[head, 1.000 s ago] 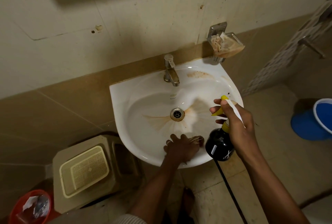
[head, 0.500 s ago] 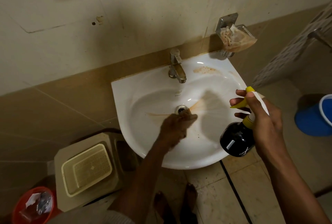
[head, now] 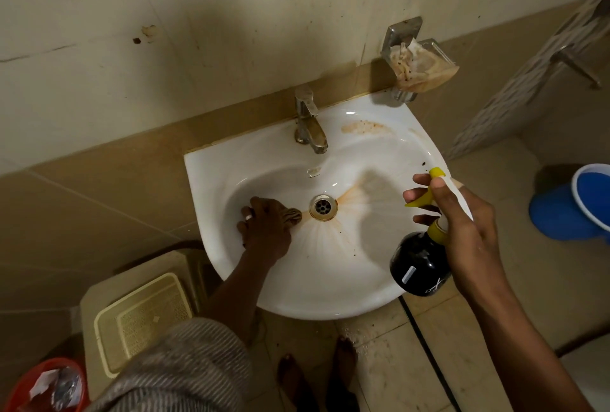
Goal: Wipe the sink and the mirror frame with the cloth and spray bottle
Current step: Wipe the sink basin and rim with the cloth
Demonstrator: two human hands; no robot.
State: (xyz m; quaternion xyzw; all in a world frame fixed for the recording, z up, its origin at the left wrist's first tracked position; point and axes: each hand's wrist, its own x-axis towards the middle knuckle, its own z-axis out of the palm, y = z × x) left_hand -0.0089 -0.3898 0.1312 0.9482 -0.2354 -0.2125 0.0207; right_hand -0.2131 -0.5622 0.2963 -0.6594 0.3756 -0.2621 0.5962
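Cloth [head: 292, 215] lies bunched under the left hand [head: 265, 230], which presses it on the sink [head: 231, 167] bowl just left of the drain [head: 323, 206]. The right hand [head: 462, 230] grasps the spray bottle [head: 419, 266] over the right rim. To wipe well, I think firm strokes should follow the brown streaks [head: 356, 197] around the drain.

sink [head: 231, 167]: we are seeing white, with orange-brown streaks fanning from the drain
cloth [head: 292, 215]: we are seeing brown ribbing
bottle [head: 417, 266]: we are seeing black, with a yellow collar and trigger
bucket [head: 567, 213]: we are seeing blue, white-rimmed
sleeve [head: 185, 368]: we are seeing grey stripes
bin [head: 19, 385]: we are seeing red
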